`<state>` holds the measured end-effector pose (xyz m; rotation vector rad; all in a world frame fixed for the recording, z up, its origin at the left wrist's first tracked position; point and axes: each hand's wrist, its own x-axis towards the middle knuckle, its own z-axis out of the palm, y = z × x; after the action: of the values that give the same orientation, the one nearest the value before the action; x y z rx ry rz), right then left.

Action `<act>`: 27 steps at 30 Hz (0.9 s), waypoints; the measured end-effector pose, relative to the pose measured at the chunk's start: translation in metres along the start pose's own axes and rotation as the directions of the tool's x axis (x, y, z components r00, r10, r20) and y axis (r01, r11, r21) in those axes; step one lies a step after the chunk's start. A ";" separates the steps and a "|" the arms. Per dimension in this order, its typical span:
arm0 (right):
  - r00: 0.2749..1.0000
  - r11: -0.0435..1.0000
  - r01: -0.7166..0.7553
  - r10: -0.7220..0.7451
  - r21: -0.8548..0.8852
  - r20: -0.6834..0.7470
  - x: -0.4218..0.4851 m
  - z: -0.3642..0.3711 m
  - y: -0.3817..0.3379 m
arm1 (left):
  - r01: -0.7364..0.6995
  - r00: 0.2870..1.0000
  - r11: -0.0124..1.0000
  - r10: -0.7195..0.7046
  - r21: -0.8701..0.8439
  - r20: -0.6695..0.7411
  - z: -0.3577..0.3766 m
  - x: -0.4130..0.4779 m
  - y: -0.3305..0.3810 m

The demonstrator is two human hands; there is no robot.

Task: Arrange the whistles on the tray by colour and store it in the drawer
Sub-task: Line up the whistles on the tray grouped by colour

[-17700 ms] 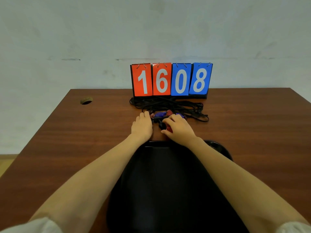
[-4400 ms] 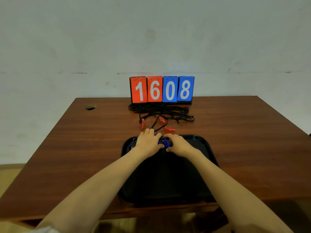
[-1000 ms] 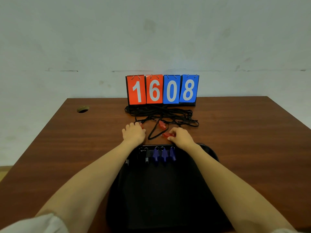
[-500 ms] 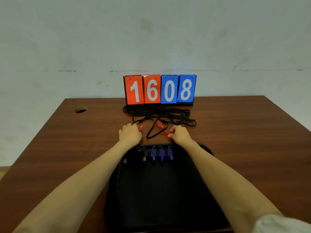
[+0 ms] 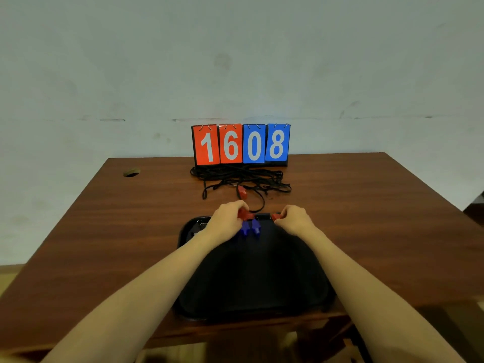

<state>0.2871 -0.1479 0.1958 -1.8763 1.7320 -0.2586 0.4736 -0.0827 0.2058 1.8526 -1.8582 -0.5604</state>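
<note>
Left hand [image 5: 226, 221] pinches a red whistle [image 5: 245, 214] and right hand [image 5: 296, 220] pinches a second red whistle [image 5: 275, 216] at the tray's [image 5: 262, 297] far edge, by the blue whistles [image 5: 250, 227], but the tangled black cords [image 5: 243, 176] on the worktop [image 5: 366, 205] might tug them and knock the row crooked.

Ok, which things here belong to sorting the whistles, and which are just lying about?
For the job: black tray; blue whistles; first red whistle in left hand; second red whistle in right hand; third red whistle on the table.
Just lying about: scoreboard; black cords.
</note>
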 end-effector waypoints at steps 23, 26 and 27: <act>0.985 0.996 0.092 -0.094 -0.021 -0.145 -0.005 0.043 0.001 | 0.029 1.000 0.996 -0.030 -0.087 0.000 0.018 -0.024 -0.009; 0.983 0.996 0.085 -0.083 0.008 -0.164 -0.005 0.041 0.003 | 0.029 0.999 0.995 -0.031 -0.099 -0.016 0.020 -0.022 -0.006; 0.978 0.996 0.089 -0.083 0.023 -0.193 -0.006 0.038 0.003 | 0.030 0.999 0.994 -0.032 -0.102 -0.015 0.020 -0.022 -0.004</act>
<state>0.3033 -0.1317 0.1642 -1.9605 1.7610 -0.5130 0.4653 -0.0617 0.1864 1.8169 -1.7601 -0.6367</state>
